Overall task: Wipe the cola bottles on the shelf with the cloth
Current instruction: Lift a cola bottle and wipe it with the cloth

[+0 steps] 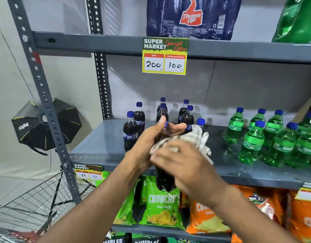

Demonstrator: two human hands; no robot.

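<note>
grey metal rack [46, 95], pale wall [7, 85] (plain)

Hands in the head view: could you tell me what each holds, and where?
Left hand holds a cola bottle by its upper body; right hand holds the cloth against it.

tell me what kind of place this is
Likely a supermarket aisle, perhaps a staged one: a "Super Market Special Offer" price tag hangs on the metal shelf, with rows of cola bottles, green Sprite bottles and chip packets below.
</note>
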